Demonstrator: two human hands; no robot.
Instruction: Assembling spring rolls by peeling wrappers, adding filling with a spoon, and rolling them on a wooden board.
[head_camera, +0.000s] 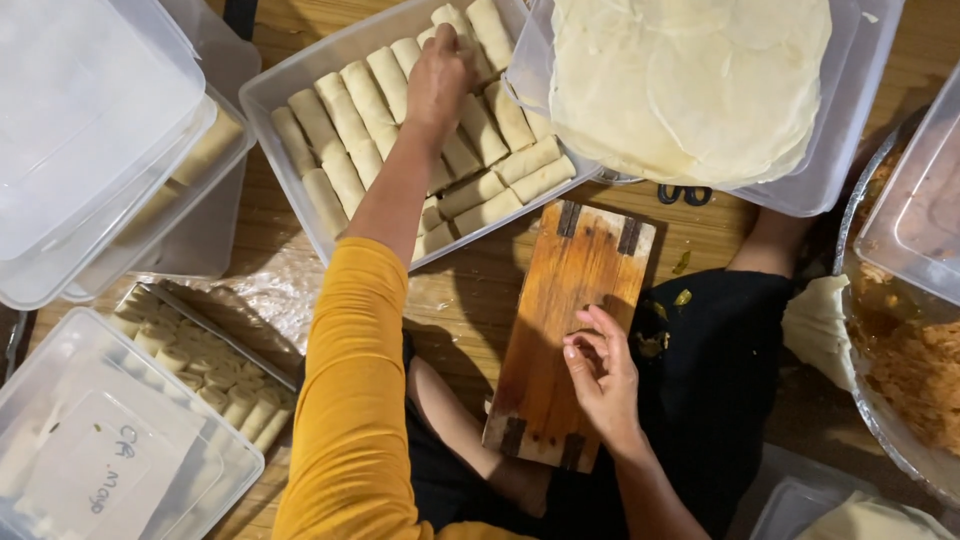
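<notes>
The person wears a mustard-yellow long sleeve (345, 400) on the left arm, pushed up short of the wrist, leaving the left hand (437, 80) bare. The right hand (600, 375) and forearm are bare. Black clothing (715, 390) covers the lap.

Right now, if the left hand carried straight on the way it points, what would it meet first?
The left hand already rests on the rolled pastries in the clear tub. Straight on, it would meet the rolls at the tub's far end, then probably the far wall; depth is unclear.
</notes>
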